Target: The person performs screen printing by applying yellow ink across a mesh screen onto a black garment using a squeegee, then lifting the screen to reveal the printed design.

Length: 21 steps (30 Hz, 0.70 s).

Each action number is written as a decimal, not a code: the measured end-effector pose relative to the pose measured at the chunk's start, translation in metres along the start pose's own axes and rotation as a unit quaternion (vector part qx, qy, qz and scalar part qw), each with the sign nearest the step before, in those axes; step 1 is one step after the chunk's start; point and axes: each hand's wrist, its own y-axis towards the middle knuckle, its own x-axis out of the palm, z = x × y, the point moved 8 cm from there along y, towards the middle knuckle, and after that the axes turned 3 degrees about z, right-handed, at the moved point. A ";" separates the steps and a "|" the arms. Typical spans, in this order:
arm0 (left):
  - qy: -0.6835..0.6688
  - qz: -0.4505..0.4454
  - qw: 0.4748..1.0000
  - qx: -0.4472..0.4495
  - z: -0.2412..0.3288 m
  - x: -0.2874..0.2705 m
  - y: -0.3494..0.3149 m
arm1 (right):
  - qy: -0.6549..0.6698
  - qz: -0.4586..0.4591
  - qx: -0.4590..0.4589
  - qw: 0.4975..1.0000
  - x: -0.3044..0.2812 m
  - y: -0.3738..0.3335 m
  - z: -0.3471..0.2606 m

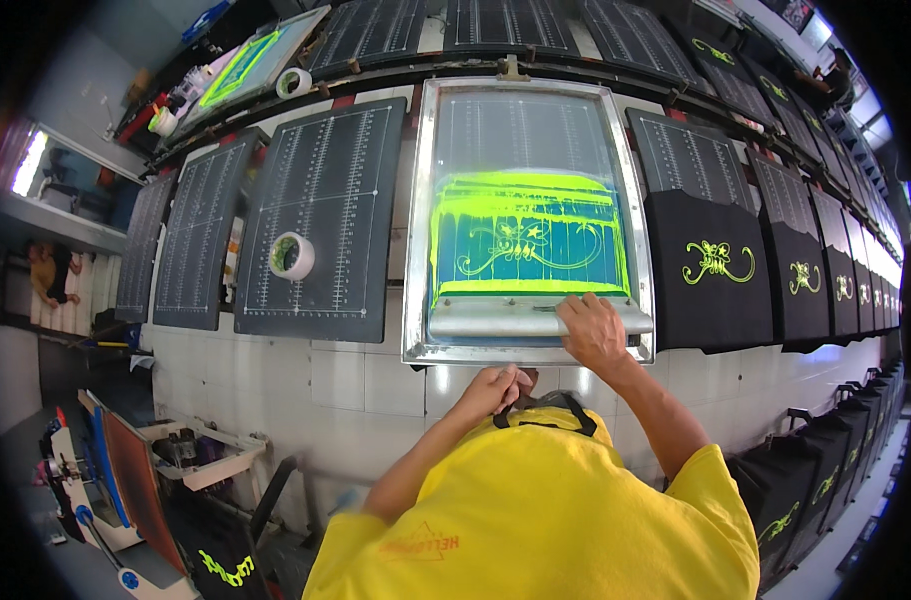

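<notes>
A silk-screen frame (418, 230) with silvery edges lies in front of me on a board. Bright yellow-green ink (535, 182) spreads over the lower half of its mesh, where a scroll-and-star design shows. Along the frame's near end rests a wide grey squeegee (495, 318). My right hand (593, 332) is closed on the right part of that squeegee. Close to my body, short of the frame's near edge, my left hand (495, 388) is closed with its fingers drawn together. Whatever it may hold is hidden.
Dark ruled boards (320, 220) stand at left, one bearing a white tape roll (291, 256). At right, black shirts (713, 265) with yellow-green prints lie on boards. Another screen (243, 68) and a tape roll (294, 83) are at far left. A trolley (205, 450) stands lower left.
</notes>
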 end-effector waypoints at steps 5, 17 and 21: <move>0.583 0.249 0.648 0.421 0.177 0.003 -0.095 | 0.001 0.007 0.009 1.000 -0.001 -0.001 0.003; 0.686 0.179 0.662 0.242 0.158 -0.048 -0.024 | -0.042 0.008 0.048 0.998 -0.031 -0.043 0.063; 0.690 0.216 0.623 0.299 0.152 -0.050 -0.021 | 0.024 0.068 0.071 0.995 -0.017 -0.054 0.080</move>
